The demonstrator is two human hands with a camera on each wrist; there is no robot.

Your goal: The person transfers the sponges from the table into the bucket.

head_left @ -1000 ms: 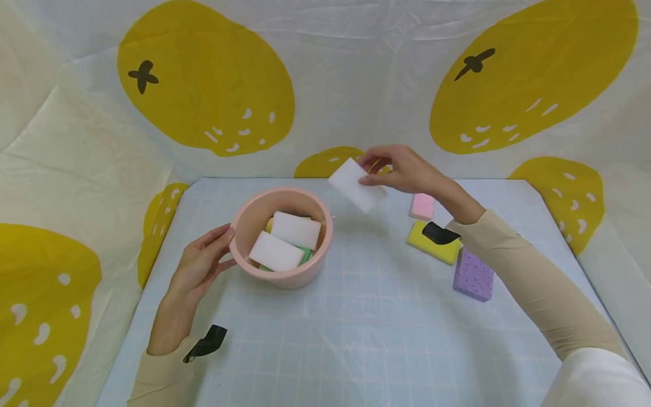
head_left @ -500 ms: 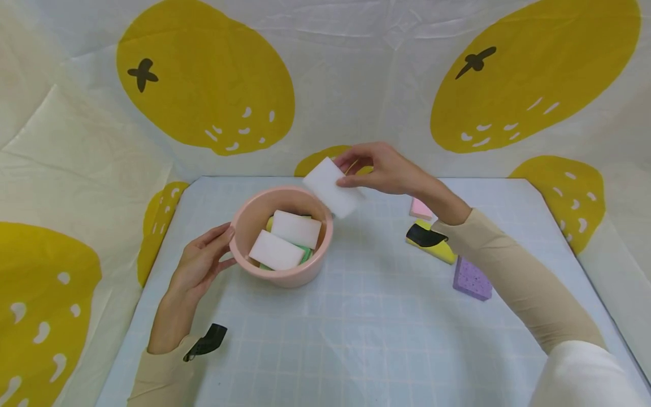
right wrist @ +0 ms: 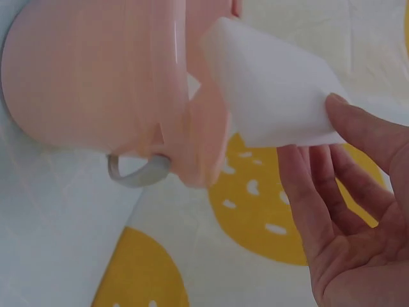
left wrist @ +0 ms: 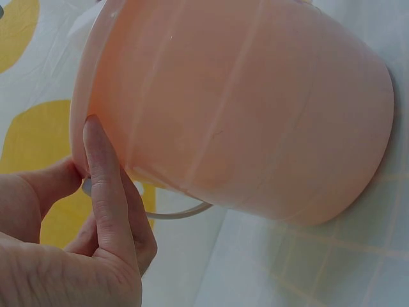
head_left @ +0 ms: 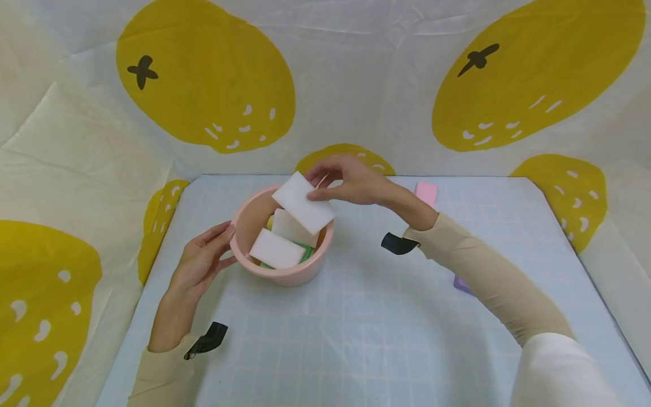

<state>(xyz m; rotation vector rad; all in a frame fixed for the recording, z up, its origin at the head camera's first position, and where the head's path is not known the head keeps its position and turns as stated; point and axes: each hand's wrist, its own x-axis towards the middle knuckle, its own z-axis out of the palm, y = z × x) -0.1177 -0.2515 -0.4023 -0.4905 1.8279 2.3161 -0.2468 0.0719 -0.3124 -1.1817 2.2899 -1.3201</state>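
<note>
— Since you asked, starting on the left: my left hand [head_left: 200, 263], left of centre in the frame, is pinching the rim of a pink bucket [head_left: 287, 277]. Two white blocks [head_left: 277, 250] lie inside, with a green piece [head_left: 309, 253] under them and a yellow bit [head_left: 270, 222] poking out.

— Anything that could go sideways?

— Well, I've only got the bucket by its edge, so a careless tug might tip it, I reckon. Then there's the white sponge [head_left: 300, 203], slightly above mid-frame, tilted over the back right of the opening. If my right hand [head_left: 353, 180] let go at that angle, it could catch the rim and flop onto the table [head_left: 356, 350].

— What's that sponge like?

— Plain white rectangular slab, smooth faces, crisp corners, probably light and squishy. I've got it pinched between thumb and fingers at its right end. Can't tell if it's touching the rim. Further right there's a pink block [head_left: 426, 193], then a purple piece [head_left: 461, 285] mostly hidden by my sleeve [head_left: 488, 277].
</note>
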